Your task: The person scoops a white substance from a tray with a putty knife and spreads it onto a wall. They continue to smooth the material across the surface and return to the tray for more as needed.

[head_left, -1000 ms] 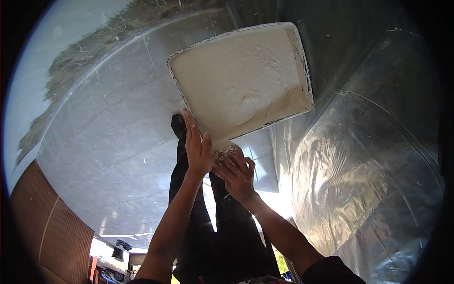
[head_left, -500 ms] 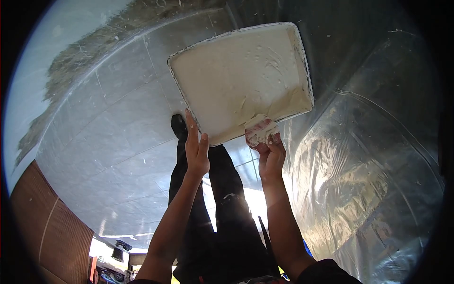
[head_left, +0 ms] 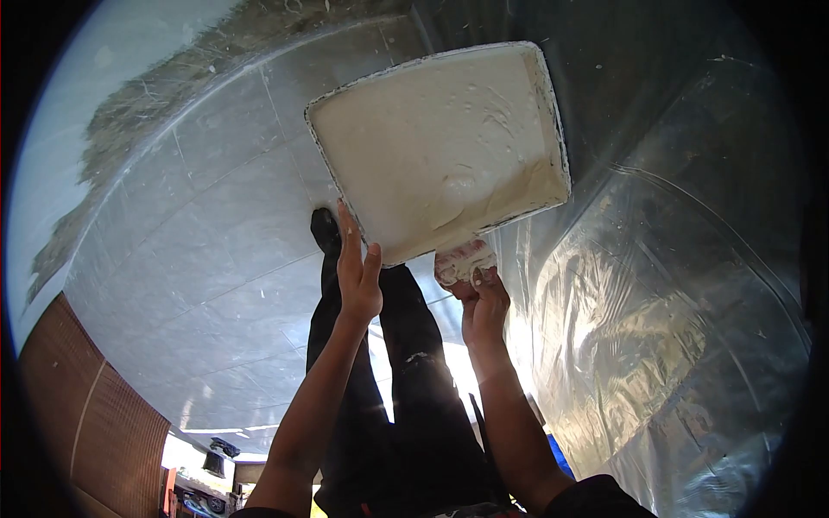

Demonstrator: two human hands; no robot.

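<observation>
A wide rectangular tub (head_left: 561,138) in front of me holds a cream-coloured, plaster-like paste (head_left: 423,129). Along its left front corner, my left hand (head_left: 359,281) lies with fingers stretched out against the outer side. My right hand (head_left: 485,302) grips a flat reddish spreader (head_left: 464,255) between thumb and fingers. Paste coats much of the spreader, and its far edge is right at the tub's front rim. Ridges and small lumps mark the paste toward the right side and near the front.
Grey tiled floor (head_left: 233,207) stretches to the left. Crumpled plastic sheeting (head_left: 622,319) covers the right side. My black-clad legs (head_left: 423,363) and a dark shoe (head_left: 325,228) are below the tub. A brown ribbed panel (head_left: 95,406) stands at lower left.
My right hand has drawn the spreader back toward me and slightly left, from over the paste to the front rim. My left hand stays at the tub's side.
</observation>
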